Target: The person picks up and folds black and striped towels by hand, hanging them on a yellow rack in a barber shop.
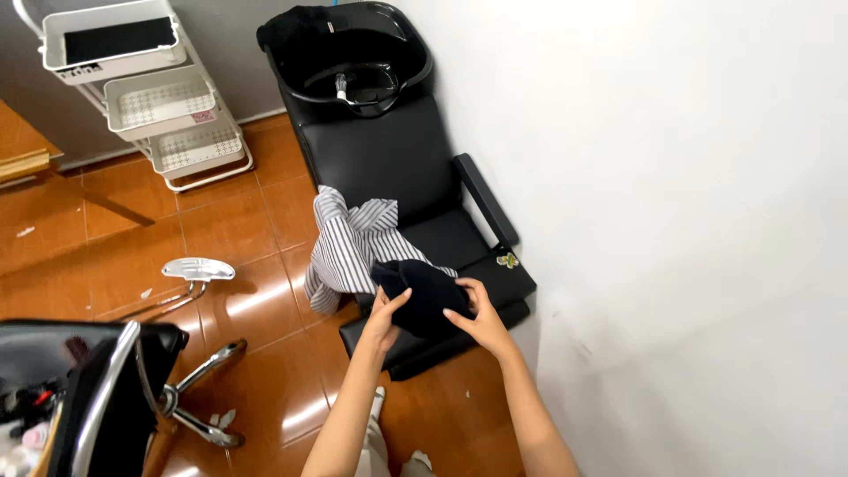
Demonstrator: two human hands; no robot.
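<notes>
two hands on dark cloth, held over chair seat: left hand pinches near-left edge, right hand grips right edge; cloth's long axis across, between hands; striped shirt just behind.

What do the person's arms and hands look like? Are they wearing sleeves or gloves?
Both arms are bare right up to where the picture ends, so no sleeves show. The left hand and the right hand wear no gloves. I can see no watch, bracelet or ring, though the hands are too small to be sure about rings.
</notes>
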